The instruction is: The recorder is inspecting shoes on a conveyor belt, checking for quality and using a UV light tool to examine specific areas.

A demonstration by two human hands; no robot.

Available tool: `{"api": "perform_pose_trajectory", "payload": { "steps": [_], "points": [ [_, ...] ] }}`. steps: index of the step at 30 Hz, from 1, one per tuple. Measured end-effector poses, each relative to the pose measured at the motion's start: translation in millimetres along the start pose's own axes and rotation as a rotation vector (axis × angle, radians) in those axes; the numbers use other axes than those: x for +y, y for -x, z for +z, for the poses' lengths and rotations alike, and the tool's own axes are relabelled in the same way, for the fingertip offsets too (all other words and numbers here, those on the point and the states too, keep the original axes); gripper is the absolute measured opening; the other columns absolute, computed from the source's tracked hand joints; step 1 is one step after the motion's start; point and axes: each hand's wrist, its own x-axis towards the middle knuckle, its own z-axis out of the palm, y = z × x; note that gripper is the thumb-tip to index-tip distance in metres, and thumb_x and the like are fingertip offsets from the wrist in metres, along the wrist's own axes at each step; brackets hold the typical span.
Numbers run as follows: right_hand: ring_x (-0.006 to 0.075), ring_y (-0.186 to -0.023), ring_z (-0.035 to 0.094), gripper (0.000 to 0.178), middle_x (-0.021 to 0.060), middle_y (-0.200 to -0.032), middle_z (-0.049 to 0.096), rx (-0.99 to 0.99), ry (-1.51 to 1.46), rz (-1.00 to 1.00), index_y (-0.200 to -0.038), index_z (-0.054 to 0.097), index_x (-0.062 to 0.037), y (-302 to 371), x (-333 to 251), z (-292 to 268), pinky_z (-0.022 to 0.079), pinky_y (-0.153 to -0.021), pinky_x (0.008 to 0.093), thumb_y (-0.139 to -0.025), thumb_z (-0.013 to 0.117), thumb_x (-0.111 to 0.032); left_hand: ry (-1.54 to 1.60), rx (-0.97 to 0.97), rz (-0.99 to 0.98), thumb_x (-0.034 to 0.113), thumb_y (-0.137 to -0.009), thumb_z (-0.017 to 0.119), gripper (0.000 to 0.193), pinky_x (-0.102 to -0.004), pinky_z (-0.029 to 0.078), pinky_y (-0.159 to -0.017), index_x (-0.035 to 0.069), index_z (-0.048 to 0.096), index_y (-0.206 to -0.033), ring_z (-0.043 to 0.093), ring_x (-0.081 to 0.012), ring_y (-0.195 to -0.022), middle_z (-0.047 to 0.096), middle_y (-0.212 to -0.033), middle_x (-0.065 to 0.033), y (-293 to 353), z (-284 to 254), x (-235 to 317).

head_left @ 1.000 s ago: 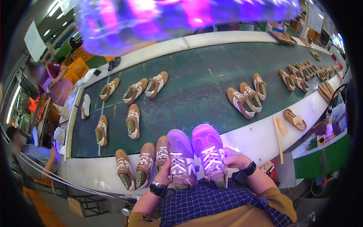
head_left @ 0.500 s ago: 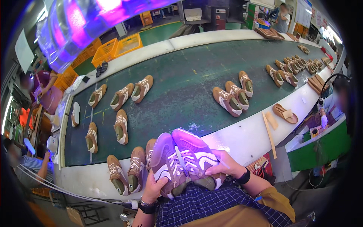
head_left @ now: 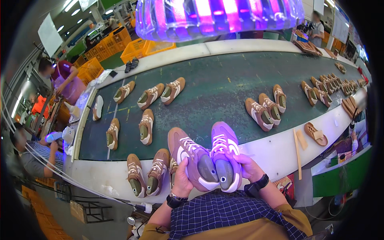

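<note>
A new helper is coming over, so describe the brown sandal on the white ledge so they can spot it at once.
Find the long green conveyor, then the white ledge along its near side. Follow the ledge right, past the person's right hand and a long tan strip. The brown sandal there has cut-out holes, unlike the laced sneakers on the conveyor.

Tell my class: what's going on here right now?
A person's left grip holds one brown-and-white sneaker and the right grip holds a second sneaker, close together with heels toward the body. More sneakers stand beyond them on a long green surface, and a few line its white near border. A purple-glowing lamp shows at the top of the view.
</note>
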Motion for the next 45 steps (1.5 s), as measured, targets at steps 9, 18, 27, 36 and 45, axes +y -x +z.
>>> {"api": "perform_pose_trajectory", "payload": {
  "steps": [9,18,27,36,45],
  "points": [
    [0.0277,-0.113,0.052,0.053,0.0171,-0.124,0.052,0.021,-0.333,-0.15,-0.13,0.039,0.0014,-3,2,-1,0.039,-0.102,0.0423,-0.084,0.059,-0.016,0.154,0.068,-0.004,0.02,-0.088,0.054,0.041,-0.0382,0.04,-0.1,0.004,0.046,-0.125,0.052,-0.0222,-0.113,0.055,-0.122,-0.0087,-12,-8,-5],
    [0.0247,-0.109,0.055,0.048,0.0112,-0.121,0.052,0.265,-0.241,-0.42,-0.129,0.04,-0.0052,4,2,5,0.05,-0.089,0.0416,-0.087,0.059,-0.018,0.209,0.17,0.102,0.02,-0.083,0.063,0.051,-0.0471,0.043,-0.098,0.008,0.043,-0.128,0.049,-0.0274,-0.117,0.051,-0.126,-0.0096,-14,-12,-2],
    [0.0234,-0.103,0.058,0.041,0.0123,-0.117,0.054,0.377,-0.106,-0.487,-0.127,0.041,-0.0017,9,9,1,0.054,-0.082,0.0352,-0.092,0.052,-0.02,0.205,0.228,0.093,0.02,-0.085,0.06,0.047,-0.0463,0.044,-0.097,0.007,0.043,-0.127,0.051,-0.0261,-0.115,0.052,-0.125,-0.0094,-15,-17,-12],
    [0.0206,-0.096,0.061,0.038,0.011,-0.112,0.058,0.413,-0.039,-0.508,-0.123,0.045,-0.0014,12,11,3,0.056,-0.073,0.0304,-0.091,0.053,-0.022,0.175,0.235,0.08,0.02,-0.085,0.061,0.046,-0.0467,0.045,-0.097,0.007,0.045,-0.126,0.051,-0.026,-0.114,0.053,-0.123,-0.0095,-14,-11,-19],
    [0.0217,-0.097,0.062,0.04,0.012,-0.113,0.058,0.406,-0.047,-0.507,-0.124,0.045,-0.001,11,11,-3,0.056,-0.074,0.0312,-0.091,0.055,-0.021,0.148,0.243,0.082,0.021,-0.083,0.063,0.05,-0.0479,0.045,-0.096,0.007,0.044,-0.127,0.051,-0.0271,-0.114,0.053,-0.123,-0.0099,-18,-11,-24]
  ]
}}
